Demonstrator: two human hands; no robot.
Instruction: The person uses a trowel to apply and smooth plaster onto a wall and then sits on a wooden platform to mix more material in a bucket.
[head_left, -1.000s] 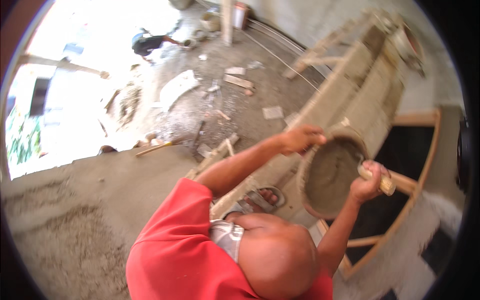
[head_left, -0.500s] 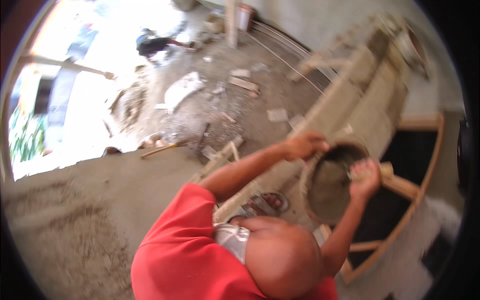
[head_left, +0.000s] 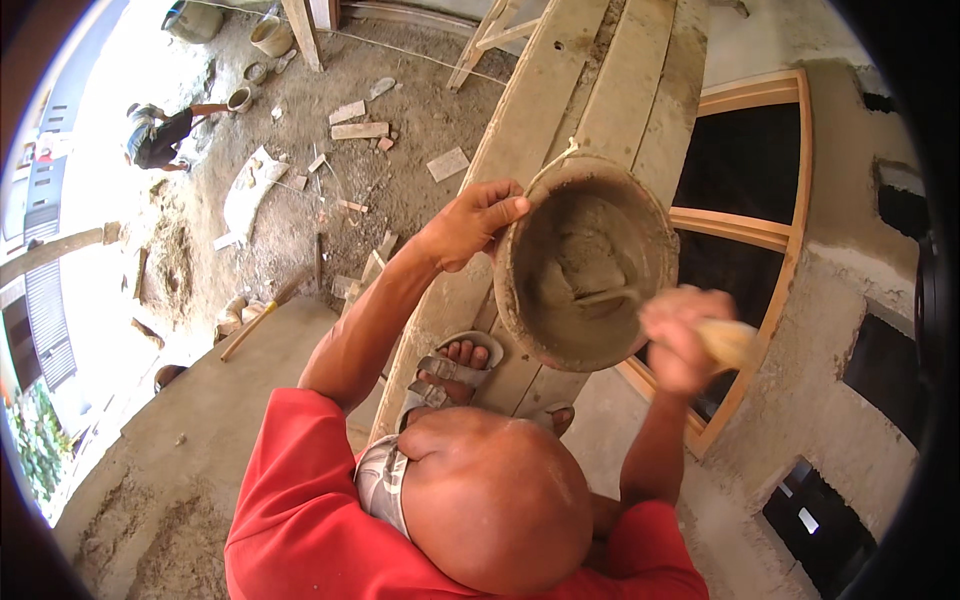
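Note:
A round bucket [head_left: 508, 300] of wet grey mortar [head_left: 590, 235] tilts toward me above a plank platform. My left hand [head_left: 475, 222] is closed on its left rim, thumb over the edge beside the cord handle [head_left: 548, 168]. At the lower right rim, my right hand [head_left: 682, 335], blurred by motion, is wrapped round the pale wooden handle [head_left: 728, 345] of a trowel. Its bent metal neck [head_left: 608, 295] reaches into the bucket, and the blade is mostly sunk in the mortar.
My sandaled feet [head_left: 462, 365] stand on the planks [head_left: 635, 85]. A wood-framed window [head_left: 795, 200] lies to the right, beside a rough wall with dark openings. Below left are a wooden-handled tool [head_left: 250, 330], rubble and brick pieces [head_left: 360, 130]. Another person [head_left: 160, 135] bends at far left.
My view has turned, bringing the bucket nearer the middle. The left hand now clearly grips the rim. The right hand has moved from over the bucket to its lower right edge.

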